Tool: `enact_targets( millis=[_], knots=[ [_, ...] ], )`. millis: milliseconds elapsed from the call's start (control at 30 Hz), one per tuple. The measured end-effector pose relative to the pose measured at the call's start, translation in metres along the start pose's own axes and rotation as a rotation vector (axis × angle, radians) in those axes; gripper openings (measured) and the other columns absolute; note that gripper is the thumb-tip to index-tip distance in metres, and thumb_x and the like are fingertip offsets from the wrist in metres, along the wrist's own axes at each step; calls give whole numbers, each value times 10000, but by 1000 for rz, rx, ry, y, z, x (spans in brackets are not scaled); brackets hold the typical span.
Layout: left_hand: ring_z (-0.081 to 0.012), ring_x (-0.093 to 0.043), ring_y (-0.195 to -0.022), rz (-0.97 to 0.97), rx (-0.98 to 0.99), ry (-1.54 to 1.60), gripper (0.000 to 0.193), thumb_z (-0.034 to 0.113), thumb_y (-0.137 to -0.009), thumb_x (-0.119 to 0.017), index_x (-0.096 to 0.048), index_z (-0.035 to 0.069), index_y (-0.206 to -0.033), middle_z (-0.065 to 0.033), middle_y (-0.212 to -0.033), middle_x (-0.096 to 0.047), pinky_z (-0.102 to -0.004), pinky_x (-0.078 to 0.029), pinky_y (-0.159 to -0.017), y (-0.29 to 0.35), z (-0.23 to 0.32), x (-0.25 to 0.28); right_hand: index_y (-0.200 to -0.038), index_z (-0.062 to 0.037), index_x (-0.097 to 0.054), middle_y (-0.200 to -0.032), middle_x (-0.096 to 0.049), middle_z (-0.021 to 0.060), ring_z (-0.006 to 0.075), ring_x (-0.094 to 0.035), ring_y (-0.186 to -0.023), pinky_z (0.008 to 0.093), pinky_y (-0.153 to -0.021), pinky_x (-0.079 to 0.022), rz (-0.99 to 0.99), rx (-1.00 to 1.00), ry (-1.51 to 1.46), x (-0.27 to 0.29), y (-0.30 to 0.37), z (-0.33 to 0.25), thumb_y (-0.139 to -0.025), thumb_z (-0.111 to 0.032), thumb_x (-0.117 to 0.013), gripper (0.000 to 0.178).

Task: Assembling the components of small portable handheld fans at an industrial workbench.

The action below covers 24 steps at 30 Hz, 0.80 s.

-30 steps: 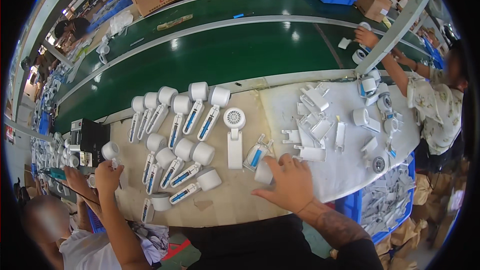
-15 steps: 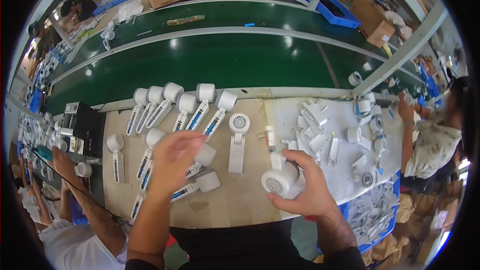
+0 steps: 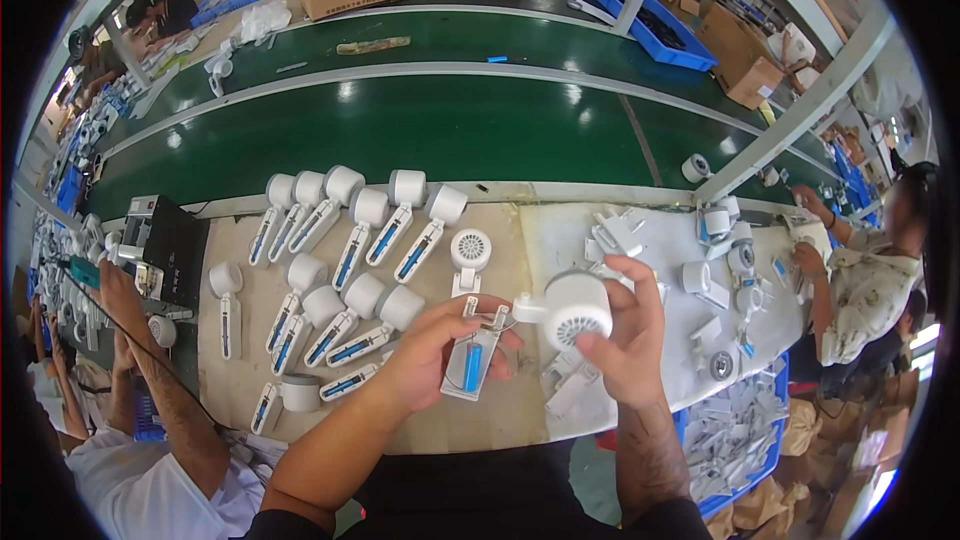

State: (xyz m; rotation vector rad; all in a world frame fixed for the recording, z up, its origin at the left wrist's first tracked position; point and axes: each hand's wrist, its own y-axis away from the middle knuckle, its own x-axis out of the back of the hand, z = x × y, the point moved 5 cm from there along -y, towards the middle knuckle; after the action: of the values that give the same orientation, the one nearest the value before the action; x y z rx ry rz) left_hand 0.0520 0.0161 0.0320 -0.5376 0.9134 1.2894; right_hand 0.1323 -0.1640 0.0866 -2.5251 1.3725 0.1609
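At the middle of the table my left hand grips a white handle shell, its open side up with a blue battery inside. Just right of it, my right hand holds a round white fan head, grille tilted toward me and neck toward the handle's forked end. A thin wire seems to run between the two parts. Beyond my left hand lies another white fan, grille up, its lower part hidden by the hand. Several fans with open handles showing batteries lie to the left.
White plastic parts and fan heads lie on the table's right. A blue bin of white pieces stands at the lower right. Behind runs a green conveyor. A black machine stands at left. Co-workers sit on both sides.
My left hand has moved right from above the fans and now holds the handle shell. My right hand has raised the fan head slightly and turned its neck leftward.
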Motion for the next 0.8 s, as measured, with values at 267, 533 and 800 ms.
enact_targets(
  millis=[267,533,800],
  knots=[
    [-258,-706,-935,148,67,-323,324,37,-928,-499,-585,-88,-1214,-204,-1112,-683,-365,-580,-848,16,12,-21,-1335,14,-430,-1214,-619,139,171,-590,-1116,324,-974,-468,-152,64,-44,-34,-29,1,-882,3,-673,514],
    [-210,-702,-933,161,-13,-348,236,45,-925,-643,-634,-68,-1132,-176,-1068,-692,-334,-600,-827,17,14,-34,-1328,11,-440,-1216,-619,142,171,-592,-1116,316,-965,-471,-111,94,-82,-32,-26,-4,-896,-58,-685,501],
    [-165,-701,-856,155,-27,-360,174,43,-908,-677,-651,-57,-1048,-130,-976,-713,-302,-602,-798,12,9,-31,-1304,29,-485,-1164,-649,136,166,-612,-1076,312,-940,-479,-146,69,-64,-15,-29,-12,-927,-121,-646,437]
  ],
)
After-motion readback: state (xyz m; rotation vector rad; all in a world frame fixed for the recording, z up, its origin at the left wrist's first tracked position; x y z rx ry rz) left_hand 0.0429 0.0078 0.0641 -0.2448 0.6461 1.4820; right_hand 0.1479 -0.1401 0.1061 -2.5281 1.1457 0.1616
